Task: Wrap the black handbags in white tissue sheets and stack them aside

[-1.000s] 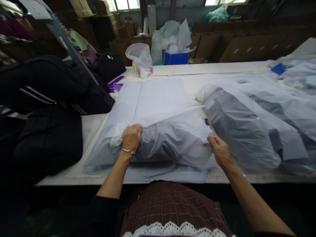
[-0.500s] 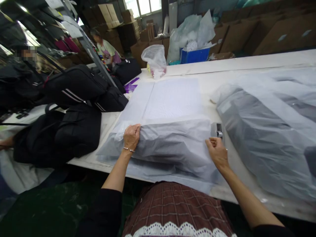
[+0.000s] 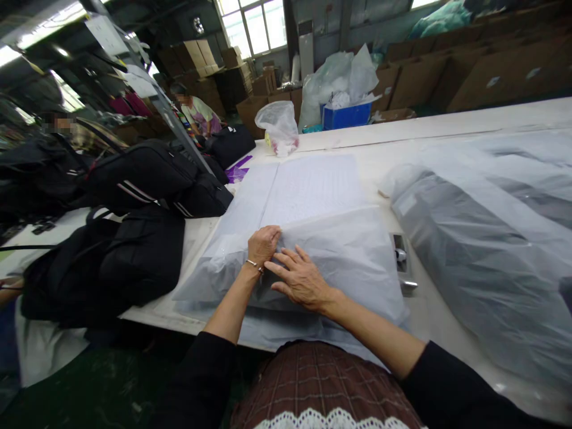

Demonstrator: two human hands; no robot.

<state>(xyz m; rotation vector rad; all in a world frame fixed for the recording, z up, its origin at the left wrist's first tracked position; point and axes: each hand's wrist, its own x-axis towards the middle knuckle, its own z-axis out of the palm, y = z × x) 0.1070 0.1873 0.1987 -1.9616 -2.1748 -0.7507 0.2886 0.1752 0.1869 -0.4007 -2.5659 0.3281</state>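
A translucent plastic bag lies across the table edge in front of me, with something dark showing through it. My left hand, a bracelet at its wrist, pinches the bag's upper edge near the middle. Just right of it, my right hand rests palm down on the bag with its fingers spread and apart. The fingertips of my right hand come close to my left wrist. Flat white sheets lie beyond the bag. Right of the bag is a small shiny metal fitting.
Large plastic-wrapped dark bundles lie on the right of the white table. Black bags are piled at the left by a metal post. Beyond stand a clear bag, a blue box and a co-worker.
My right hand has left the bag's right corner, moved left and opened flat beside my left hand. The left hand has slid right along the bag's edge, still pinching.
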